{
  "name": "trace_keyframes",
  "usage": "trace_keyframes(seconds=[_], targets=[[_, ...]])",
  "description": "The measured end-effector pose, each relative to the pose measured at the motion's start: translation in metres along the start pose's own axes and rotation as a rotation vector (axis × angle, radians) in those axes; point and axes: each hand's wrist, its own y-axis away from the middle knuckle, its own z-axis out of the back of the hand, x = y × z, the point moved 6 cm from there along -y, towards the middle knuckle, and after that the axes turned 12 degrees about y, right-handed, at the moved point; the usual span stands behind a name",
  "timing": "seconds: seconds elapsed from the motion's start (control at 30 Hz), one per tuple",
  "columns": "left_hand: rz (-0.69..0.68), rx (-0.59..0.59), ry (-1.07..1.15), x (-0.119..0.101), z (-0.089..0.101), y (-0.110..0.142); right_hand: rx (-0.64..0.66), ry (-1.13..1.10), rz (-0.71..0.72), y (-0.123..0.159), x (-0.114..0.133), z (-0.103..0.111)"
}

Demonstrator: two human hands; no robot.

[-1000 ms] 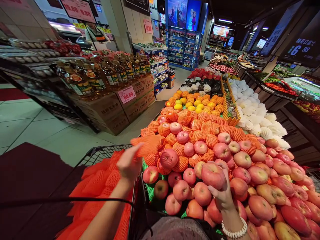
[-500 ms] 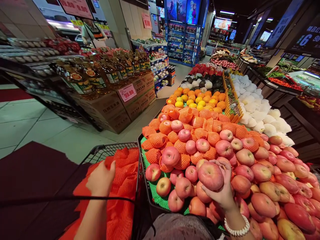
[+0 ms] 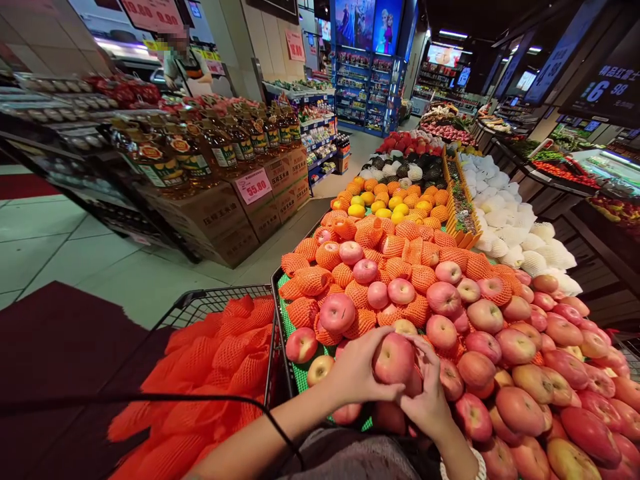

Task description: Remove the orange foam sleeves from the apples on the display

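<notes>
Both my hands are around one pinkish-red apple, just above the near edge of the fruit display. My left hand curls round its left side, with the thumb along the bottom. From the right, my right hand cups the same apple, fingers bent over its edge and the thumb low. Loose apples are heaped to the right of my hands. Beyond them lie apples in orange foam nets. Part of the pile below is hidden by my hands and forearms.
A shopping cart stands at my left, holding a heap of orange-red foam nets. Oil bottles top stacked cartons across the aisle. White-netted fruit borders the display's right. A dark cord crosses the view. A person stands far back left.
My left hand has moved right, from above the cart's foam nets to the apple. My right hand has brought the apple slightly left and closer, and both hands now hold it.
</notes>
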Motion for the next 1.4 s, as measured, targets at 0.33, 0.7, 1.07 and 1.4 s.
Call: trace_keyframes(seconds=[0.33, 0.7, 1.07, 1.4], targets=[[0.059, 0.127, -0.669, 0.056, 0.019, -0.058, -0.142, -0.026, -0.111, 0.006, -0.015, 0.023], [-0.071, 0.014, -0.564, 0.060, 0.046, -0.053, -0.123, 0.024, -0.161, 0.004, -0.021, 0.020], [0.630, -0.661, -0.521, 0.147, 0.196, -0.036, -0.048, 0.055, -0.180, 0.018, -0.032, 0.015], [0.320, -0.933, -0.355, 0.081, 0.183, 0.004, -0.084, 0.095, -0.105, 0.004, -0.013, 0.028]])
